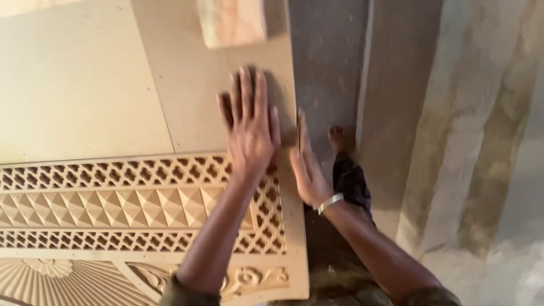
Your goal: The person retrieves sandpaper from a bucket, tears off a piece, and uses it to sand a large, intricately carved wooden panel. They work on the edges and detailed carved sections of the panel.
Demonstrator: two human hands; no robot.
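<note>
A tan fibreboard panel (85, 85) lies flat, plain in its upper part. Its lower part is carved with lattice bands (113, 173), a row of pyramid diamonds (113, 207) and fan and scroll shapes. My left hand (249, 124) rests flat on the plain board near its right edge, fingers spread. My right hand (309, 170), with a silver bracelet on the wrist, presses edge-on against the panel's right side, fingers straight. Neither hand holds anything.
A pale wooden block (232, 21) sits on the panel at the top. Right of the panel is a dusty grey floor (328, 68), where my bare foot (338, 139) and dark trouser leg show. Further right stand pale grooved boards (481, 141).
</note>
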